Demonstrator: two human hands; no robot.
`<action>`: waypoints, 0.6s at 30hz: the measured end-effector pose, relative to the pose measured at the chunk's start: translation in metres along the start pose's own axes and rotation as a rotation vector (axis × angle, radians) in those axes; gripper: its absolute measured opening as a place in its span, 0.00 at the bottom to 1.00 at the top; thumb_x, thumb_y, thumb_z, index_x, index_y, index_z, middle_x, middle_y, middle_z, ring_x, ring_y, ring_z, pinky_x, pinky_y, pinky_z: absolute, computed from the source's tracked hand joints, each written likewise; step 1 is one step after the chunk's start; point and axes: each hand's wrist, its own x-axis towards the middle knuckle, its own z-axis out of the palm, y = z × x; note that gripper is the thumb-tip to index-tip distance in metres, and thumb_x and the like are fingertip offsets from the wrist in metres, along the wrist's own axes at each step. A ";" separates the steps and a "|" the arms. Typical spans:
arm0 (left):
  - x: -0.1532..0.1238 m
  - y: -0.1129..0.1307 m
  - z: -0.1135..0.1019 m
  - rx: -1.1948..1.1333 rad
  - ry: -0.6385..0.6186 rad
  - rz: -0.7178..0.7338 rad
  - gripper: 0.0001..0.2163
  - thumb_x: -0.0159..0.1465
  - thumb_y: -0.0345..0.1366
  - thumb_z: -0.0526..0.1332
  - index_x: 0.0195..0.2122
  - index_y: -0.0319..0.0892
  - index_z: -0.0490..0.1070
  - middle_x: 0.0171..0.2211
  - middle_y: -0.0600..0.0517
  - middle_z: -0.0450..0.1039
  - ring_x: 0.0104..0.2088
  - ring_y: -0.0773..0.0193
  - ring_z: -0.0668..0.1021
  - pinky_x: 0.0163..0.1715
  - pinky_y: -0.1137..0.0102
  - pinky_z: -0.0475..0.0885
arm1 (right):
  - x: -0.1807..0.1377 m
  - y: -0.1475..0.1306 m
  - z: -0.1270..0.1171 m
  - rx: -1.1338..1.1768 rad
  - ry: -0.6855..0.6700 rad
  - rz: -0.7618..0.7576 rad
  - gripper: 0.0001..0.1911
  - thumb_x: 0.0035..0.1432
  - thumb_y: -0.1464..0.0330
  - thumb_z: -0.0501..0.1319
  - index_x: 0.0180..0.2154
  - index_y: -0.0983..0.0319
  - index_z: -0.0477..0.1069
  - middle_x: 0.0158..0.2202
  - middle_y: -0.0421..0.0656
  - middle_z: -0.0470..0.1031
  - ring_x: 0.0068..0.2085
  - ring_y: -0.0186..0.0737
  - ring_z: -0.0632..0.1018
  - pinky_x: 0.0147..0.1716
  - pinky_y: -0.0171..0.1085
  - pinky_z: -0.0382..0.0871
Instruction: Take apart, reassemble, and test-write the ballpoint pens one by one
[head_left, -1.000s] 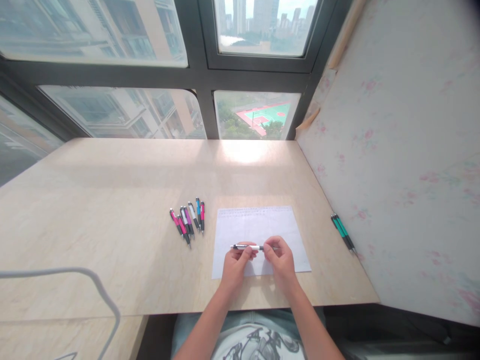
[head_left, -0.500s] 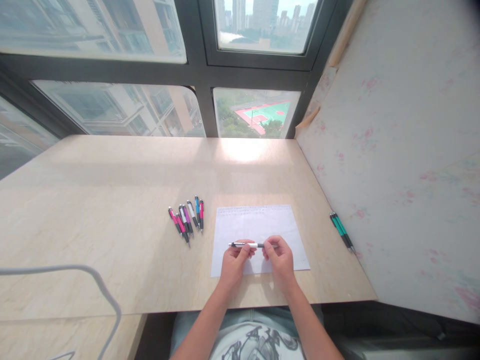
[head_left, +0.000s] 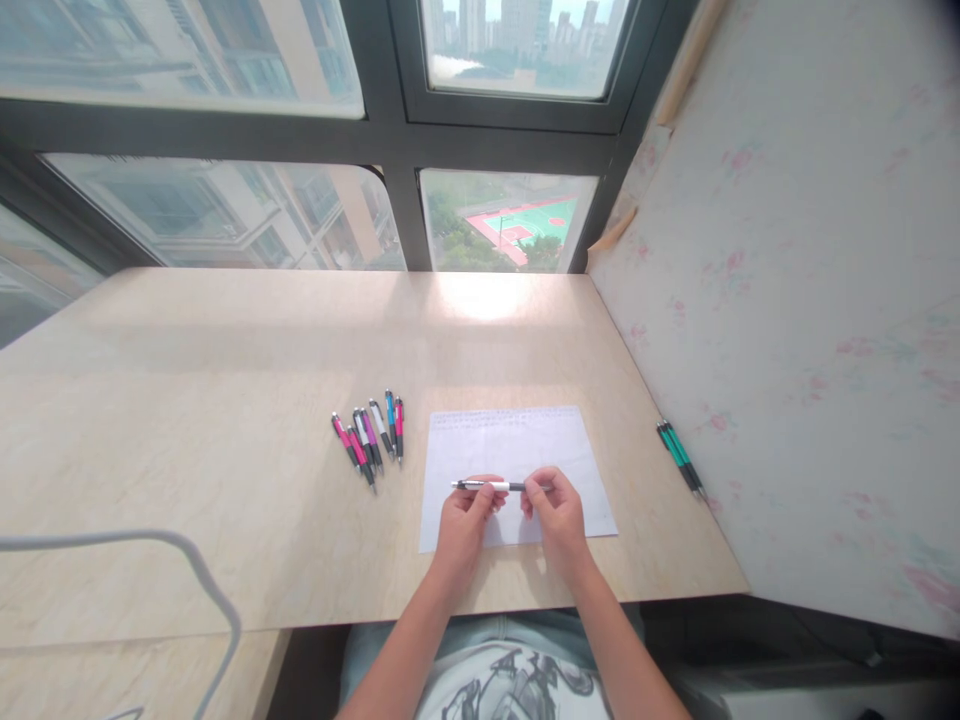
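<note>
A white pen point(head_left: 498, 486) with a black grip lies level between my hands, above a sheet of paper point(head_left: 510, 450). My left hand point(head_left: 466, 512) is closed on its white barrel, thumb on the near side. At the black grip end, my right hand point(head_left: 553, 502) pinches the pen, and its fingers cover the tip. Small handwritten lines run along the top of the sheet. To the left of the paper lies a loose group of several pens point(head_left: 367, 436) in pink, purple, white and blue, all with dark grips.
Two green pens point(head_left: 681, 458) rest on the light wooden table point(head_left: 225, 400) beside the flower-patterned wall point(head_left: 795, 300). A grey cable point(head_left: 202, 570) curves across the lower left. Windows point(head_left: 510, 220) stand behind the table's far edge.
The view has shifted very slightly. Both hands keep the same hold on the white pen, with hardly any visible movement.
</note>
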 end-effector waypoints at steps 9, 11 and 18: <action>0.000 0.000 0.000 -0.014 -0.010 -0.006 0.14 0.56 0.43 0.69 0.36 0.37 0.79 0.29 0.48 0.77 0.31 0.64 0.75 0.36 0.70 0.68 | 0.000 0.003 0.000 0.006 -0.003 -0.022 0.13 0.57 0.61 0.65 0.41 0.59 0.69 0.32 0.42 0.74 0.33 0.38 0.76 0.29 0.35 0.71; 0.000 -0.001 0.000 0.019 -0.014 -0.001 0.14 0.56 0.43 0.69 0.36 0.37 0.79 0.29 0.47 0.78 0.32 0.63 0.76 0.38 0.69 0.68 | 0.001 0.006 -0.001 -0.035 0.006 0.018 0.10 0.59 0.60 0.63 0.35 0.60 0.69 0.25 0.38 0.72 0.26 0.35 0.73 0.27 0.34 0.69; -0.001 0.003 0.002 -0.004 -0.007 -0.003 0.13 0.56 0.43 0.68 0.36 0.38 0.79 0.29 0.49 0.77 0.31 0.65 0.75 0.36 0.70 0.68 | 0.002 0.002 -0.003 0.059 -0.053 -0.034 0.15 0.54 0.63 0.68 0.43 0.58 0.70 0.39 0.43 0.75 0.37 0.39 0.77 0.30 0.35 0.71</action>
